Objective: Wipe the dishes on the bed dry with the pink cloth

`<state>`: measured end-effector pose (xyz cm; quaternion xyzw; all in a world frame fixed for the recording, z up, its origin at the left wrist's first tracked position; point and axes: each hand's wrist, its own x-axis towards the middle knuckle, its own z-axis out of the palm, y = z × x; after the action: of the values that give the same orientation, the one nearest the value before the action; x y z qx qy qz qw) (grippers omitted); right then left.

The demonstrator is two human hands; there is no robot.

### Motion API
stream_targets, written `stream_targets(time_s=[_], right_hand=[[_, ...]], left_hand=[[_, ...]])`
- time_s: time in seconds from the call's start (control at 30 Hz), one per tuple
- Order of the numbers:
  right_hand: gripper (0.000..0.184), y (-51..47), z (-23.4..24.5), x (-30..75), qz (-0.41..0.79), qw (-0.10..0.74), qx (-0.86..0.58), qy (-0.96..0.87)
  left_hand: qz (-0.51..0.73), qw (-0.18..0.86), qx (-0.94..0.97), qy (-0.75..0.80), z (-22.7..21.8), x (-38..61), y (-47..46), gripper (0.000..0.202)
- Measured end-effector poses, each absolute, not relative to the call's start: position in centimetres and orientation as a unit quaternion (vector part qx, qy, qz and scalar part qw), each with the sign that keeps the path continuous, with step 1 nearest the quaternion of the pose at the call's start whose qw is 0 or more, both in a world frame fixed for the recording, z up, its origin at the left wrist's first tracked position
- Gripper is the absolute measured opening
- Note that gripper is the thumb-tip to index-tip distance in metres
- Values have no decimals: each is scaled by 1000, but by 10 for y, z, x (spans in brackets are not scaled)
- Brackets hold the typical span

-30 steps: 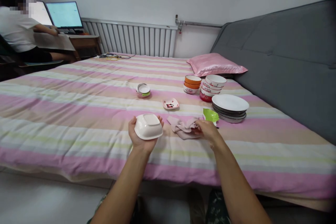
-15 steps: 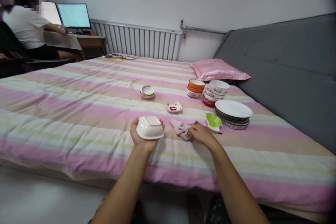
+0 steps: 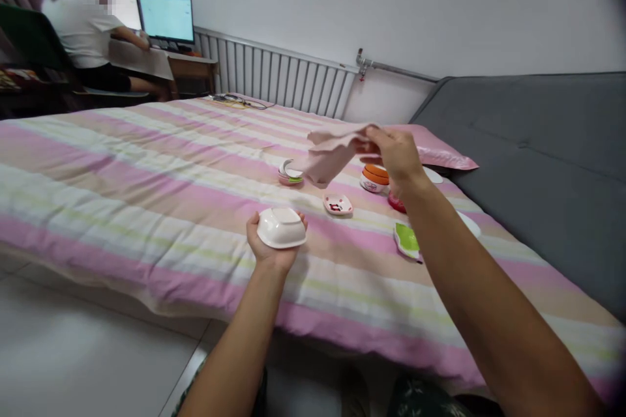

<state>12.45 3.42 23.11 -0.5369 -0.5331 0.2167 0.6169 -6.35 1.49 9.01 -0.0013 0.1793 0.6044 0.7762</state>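
My left hand [image 3: 271,251] holds a white bowl [image 3: 282,229] upside down, its base facing up, fingers around its sides. Raised over the bed, my right hand [image 3: 391,150] pinches a pinkish cloth [image 3: 332,151] by one end, and the rest of it hangs to the left. Below the cloth lies a small square dish [image 3: 338,204] with a red and black picture. Partly behind the cloth is a little stack of small dishes [image 3: 290,172]. A green leaf-shaped dish [image 3: 407,240] sits left of my right forearm.
Orange and white bowls [image 3: 374,178] stand beyond my right hand. My forearm mostly hides a plate stack [image 3: 470,224] and a red bowl [image 3: 396,202]. A pink pillow [image 3: 443,147] leans near the grey headboard [image 3: 533,137]. Cables [image 3: 237,100] lie at the far edge. A person [image 3: 81,26] sits at a desk.
My right hand has lifted the cloth off the bed, and it has opened out from a crumpled bunch. The bowl stays upside down in my left hand. The view has tilted and shifted.
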Motion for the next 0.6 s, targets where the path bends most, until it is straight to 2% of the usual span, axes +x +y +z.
stream_targets(time_s=[0.13,0.23,0.33,0.43,0.6], right_hand=[[30,8,158,134,353,496,-641,-469],[28,-22,106,137,364,473,-664,-451],[31,-55,81,137,318,510,-667,-439],[25,-80,71,132,222,603,-592,-486],[32,-94,47,113,295,646,-484,-511]], left_hand=[[602,778,8,178,89,-68,13,39],[608,772,17,185,88,-70,12,38],[609,768,22,196,87,-67,9,37],[595,774,28,212,86,-57,4,37],[591,770,42,235,83,-29,-7,28]])
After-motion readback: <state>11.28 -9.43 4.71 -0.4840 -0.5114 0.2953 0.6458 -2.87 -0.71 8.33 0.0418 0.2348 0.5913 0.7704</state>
